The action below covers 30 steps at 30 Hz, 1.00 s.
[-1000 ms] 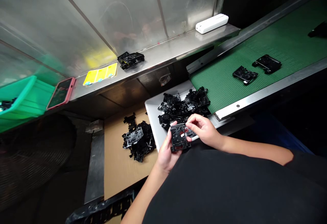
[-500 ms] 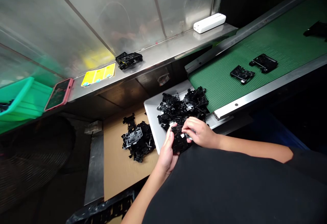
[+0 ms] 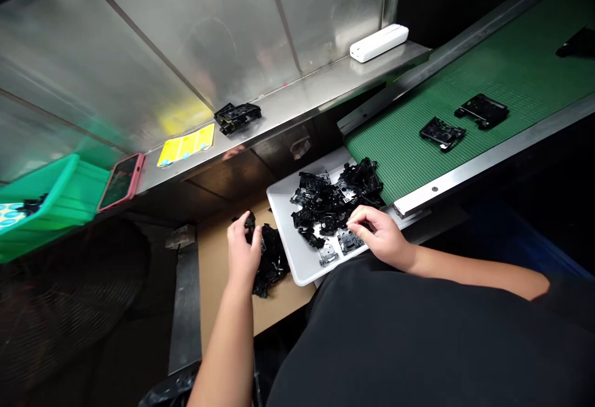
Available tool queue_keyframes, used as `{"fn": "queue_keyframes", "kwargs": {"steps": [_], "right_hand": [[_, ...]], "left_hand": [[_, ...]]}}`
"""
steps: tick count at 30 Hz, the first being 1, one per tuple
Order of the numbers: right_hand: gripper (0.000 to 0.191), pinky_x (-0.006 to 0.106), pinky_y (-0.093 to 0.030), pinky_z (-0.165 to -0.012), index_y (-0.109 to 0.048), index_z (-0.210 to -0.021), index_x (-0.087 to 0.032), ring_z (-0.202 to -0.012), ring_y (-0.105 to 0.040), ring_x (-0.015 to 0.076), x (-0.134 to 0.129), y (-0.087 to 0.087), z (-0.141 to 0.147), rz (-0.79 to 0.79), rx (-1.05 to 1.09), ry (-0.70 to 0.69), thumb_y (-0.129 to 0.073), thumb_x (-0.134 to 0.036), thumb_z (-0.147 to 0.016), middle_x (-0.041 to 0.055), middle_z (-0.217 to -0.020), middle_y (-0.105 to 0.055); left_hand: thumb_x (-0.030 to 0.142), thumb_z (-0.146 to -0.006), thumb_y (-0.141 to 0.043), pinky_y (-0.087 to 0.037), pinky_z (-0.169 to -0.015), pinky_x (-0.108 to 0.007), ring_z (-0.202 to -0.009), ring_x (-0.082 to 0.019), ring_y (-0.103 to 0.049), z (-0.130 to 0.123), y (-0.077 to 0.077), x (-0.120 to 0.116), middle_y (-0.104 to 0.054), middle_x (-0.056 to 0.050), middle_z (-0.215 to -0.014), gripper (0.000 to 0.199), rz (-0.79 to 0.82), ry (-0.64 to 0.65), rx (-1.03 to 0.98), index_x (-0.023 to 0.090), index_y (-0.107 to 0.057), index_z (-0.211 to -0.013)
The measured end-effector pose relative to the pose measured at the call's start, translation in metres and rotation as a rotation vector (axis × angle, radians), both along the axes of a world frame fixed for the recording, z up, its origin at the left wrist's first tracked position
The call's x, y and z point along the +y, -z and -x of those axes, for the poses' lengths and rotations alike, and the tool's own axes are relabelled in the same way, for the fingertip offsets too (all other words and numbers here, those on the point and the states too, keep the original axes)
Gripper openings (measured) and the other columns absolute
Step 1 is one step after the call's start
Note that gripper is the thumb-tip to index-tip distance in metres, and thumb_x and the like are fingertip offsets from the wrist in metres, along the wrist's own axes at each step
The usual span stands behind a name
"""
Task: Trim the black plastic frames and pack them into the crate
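My left hand (image 3: 242,249) is over the pile of black parts (image 3: 272,261) on the brown cardboard. Its thumb and fingers are apart, with a black piece showing between them; no grip on it is visible. My right hand (image 3: 383,236) is pinched closed above the right front of a white tray (image 3: 284,233). Whatever is between those fingertips is too small or hidden to make out. Inside the tray lies a heap of black parts (image 3: 325,199), with a greyish part (image 3: 328,254) near its front edge.
Two black parts (image 3: 441,133) lie on the green conveyor (image 3: 404,147) at right, with another farther up. The metal ledge (image 3: 302,94) carries a white device (image 3: 379,43), a black assembly (image 3: 238,117), a yellow card (image 3: 186,145) and a phone (image 3: 121,181). A green bin (image 3: 65,193) stands at left.
My left hand has moved left from the tray to the cardboard pile, and the black part is no longer held between both hands. My right hand stays over the tray, still pinched. The view has shifted slightly.
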State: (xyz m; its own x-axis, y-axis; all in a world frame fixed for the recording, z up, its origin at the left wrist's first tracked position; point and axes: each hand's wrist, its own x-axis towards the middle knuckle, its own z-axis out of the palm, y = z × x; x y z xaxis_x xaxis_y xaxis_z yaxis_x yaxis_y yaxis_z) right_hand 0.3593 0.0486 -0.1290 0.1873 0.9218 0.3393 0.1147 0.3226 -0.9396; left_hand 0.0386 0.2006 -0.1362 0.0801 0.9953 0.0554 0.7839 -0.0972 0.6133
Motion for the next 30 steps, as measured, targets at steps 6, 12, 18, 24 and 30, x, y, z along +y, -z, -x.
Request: {"fn": "queue_keyframes", "kwargs": {"steps": [6,12,18,24,30], "right_hand": [[0.012,0.036,-0.051,-0.078,-0.065,-0.09,-0.022,-0.083,-0.063,0.02,0.001,-0.001,0.001,0.02,-0.007,-0.013,-0.064,-0.025,-0.101,0.0037,-0.088,-0.065],[0.013,0.035,-0.051,-0.077,-0.065,-0.089,-0.022,-0.083,-0.062,0.02,0.001,-0.002,-0.001,0.057,0.007,0.015,-0.063,-0.025,-0.101,0.0039,-0.088,-0.065],[0.011,0.034,-0.051,-0.078,-0.065,-0.09,-0.022,-0.083,-0.063,0.0199,-0.001,-0.002,0.001,0.065,-0.005,-0.002,-0.064,-0.025,-0.101,0.0034,-0.088,-0.066],[0.014,0.034,-0.05,-0.076,-0.065,-0.089,-0.022,-0.081,-0.062,0.0196,-0.002,-0.003,0.0,0.093,0.032,0.025,-0.064,-0.028,-0.101,0.0032,-0.087,-0.065],[0.014,0.034,-0.051,-0.077,-0.066,-0.088,-0.022,-0.081,-0.063,0.0188,0.001,-0.006,0.007,0.07,0.034,-0.01,-0.065,-0.026,-0.101,0.0028,-0.086,-0.066]], "left_hand": [[0.032,-0.091,-0.064,-0.008,-0.12,-0.081,-0.159,-0.053,-0.007,0.007,0.019,0.042,-0.033,-0.027,-0.166,0.063,0.034,0.054,0.311,0.013,-0.052,-0.15],[0.018,-0.087,-0.072,-0.03,-0.126,-0.054,-0.146,-0.032,-0.044,-0.048,0.072,0.017,-0.064,-0.01,-0.141,0.032,0.215,0.593,0.287,0.023,-0.073,-0.119],[0.041,-0.096,-0.07,-0.047,-0.11,-0.055,-0.124,-0.028,-0.061,-0.071,0.099,0.009,-0.068,-0.01,-0.128,0.028,0.382,0.618,0.05,0.017,-0.07,-0.111],[0.049,-0.089,-0.072,-0.05,-0.107,-0.051,-0.123,-0.031,-0.064,-0.088,0.076,-0.023,-0.073,-0.013,-0.12,0.032,0.56,0.357,-0.515,0.019,-0.069,-0.098],[0.054,-0.097,-0.055,-0.06,-0.075,-0.034,-0.098,-0.028,-0.076,-0.105,0.029,-0.078,-0.079,-0.016,-0.111,0.051,0.892,0.158,-1.013,0.013,-0.07,-0.123]]}}
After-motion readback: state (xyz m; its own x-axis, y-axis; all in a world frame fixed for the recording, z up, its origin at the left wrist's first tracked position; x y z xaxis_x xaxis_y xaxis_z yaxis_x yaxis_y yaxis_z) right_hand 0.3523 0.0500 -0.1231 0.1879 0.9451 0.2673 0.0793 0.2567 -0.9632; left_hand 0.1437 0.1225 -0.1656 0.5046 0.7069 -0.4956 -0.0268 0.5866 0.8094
